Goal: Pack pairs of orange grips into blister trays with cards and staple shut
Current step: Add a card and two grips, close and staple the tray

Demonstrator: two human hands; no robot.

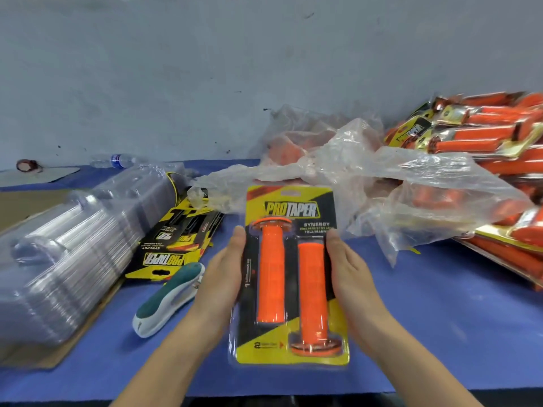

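Note:
I hold one filled blister pack (293, 210) upright over the blue table (435, 324). Its yellow-and-black card sits behind two orange grips: the left grip (271, 274) has its flange at the top, the right grip (312, 289) has its flange at the bottom. My left hand (223, 277) grips the pack's left edge, thumb on the front. On the opposite edge my right hand (349, 277) grips it the same way. A teal-and-white stapler (167, 301) lies on the table just left of my left wrist.
A stack of clear blister trays (73, 254) lies on cardboard at the left, with loose printed cards (173, 245) beside it. A crumpled plastic bag (367, 171) with orange grips sits behind the pack. Packed blisters (484, 136) pile up at the right. A water bottle (117, 160) stands far left.

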